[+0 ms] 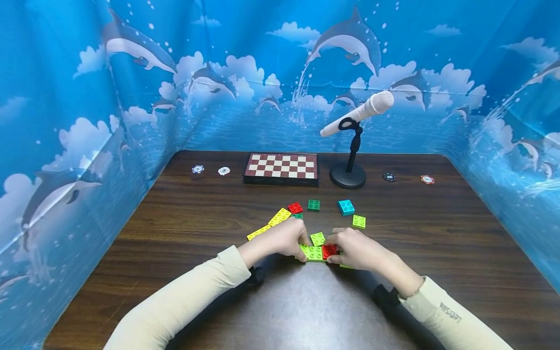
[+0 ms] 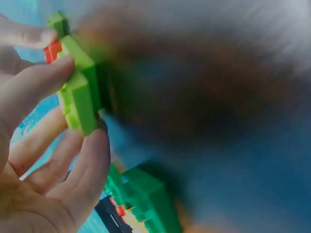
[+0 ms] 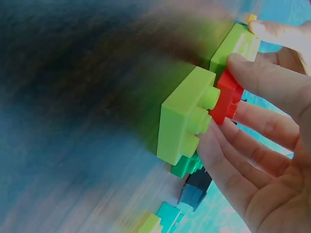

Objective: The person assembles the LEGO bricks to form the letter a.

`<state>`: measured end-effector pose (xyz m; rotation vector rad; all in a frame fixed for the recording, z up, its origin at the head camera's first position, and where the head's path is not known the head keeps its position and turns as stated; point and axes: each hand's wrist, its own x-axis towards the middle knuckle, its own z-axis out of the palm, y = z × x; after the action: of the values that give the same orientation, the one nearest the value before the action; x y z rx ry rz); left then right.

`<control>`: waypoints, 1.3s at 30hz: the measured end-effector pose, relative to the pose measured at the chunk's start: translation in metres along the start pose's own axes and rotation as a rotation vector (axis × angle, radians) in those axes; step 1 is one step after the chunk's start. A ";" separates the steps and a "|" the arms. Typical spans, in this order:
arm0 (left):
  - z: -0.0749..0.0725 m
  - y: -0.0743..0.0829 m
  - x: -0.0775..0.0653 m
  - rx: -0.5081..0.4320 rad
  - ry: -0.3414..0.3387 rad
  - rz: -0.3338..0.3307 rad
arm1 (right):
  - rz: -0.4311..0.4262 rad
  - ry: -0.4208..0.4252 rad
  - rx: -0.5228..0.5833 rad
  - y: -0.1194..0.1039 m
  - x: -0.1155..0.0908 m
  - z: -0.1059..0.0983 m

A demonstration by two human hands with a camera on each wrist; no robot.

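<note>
My left hand [image 1: 286, 237] grips a lime-green brick [image 1: 314, 253] low over the table, thumb on the near side and fingers round the far side. From the right, my right hand [image 1: 358, 249] pinches a red brick [image 1: 329, 251] against the lime brick's right end. In the right wrist view the red brick's side meets the lime one, with part of it under the thumb. Just behind lies a small lime brick [image 1: 317, 238]. Another lime brick [image 3: 182, 116] stands close to my right fingers, mostly covered by that hand in the head view.
Behind my hands lie yellow bricks [image 1: 280, 217], a red brick [image 1: 295, 208], green bricks [image 1: 313, 204], a turquoise brick [image 1: 346, 207] and a lime brick [image 1: 359, 221]. Farther back are a checkered board [image 1: 281, 166], a microphone [image 1: 358, 113] on a stand [image 1: 348, 175] and several poker chips [image 1: 224, 171].
</note>
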<state>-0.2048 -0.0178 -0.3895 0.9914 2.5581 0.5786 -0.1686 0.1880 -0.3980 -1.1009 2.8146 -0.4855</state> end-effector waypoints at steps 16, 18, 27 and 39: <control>0.016 -0.002 -0.013 0.072 0.105 0.027 | 0.074 0.015 0.060 0.000 -0.005 -0.001; 0.017 -0.003 -0.014 0.063 0.112 0.028 | 0.074 0.025 0.107 0.001 -0.005 -0.005; 0.016 -0.004 -0.016 0.070 0.115 0.010 | 0.096 0.153 0.227 0.020 0.014 -0.021; 0.016 -0.001 -0.017 0.082 0.102 -0.012 | 0.033 0.104 0.053 0.039 0.082 -0.025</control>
<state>-0.1860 -0.0266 -0.4013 0.9973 2.6949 0.5385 -0.2596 0.1666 -0.3835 -1.0464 2.8848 -0.6287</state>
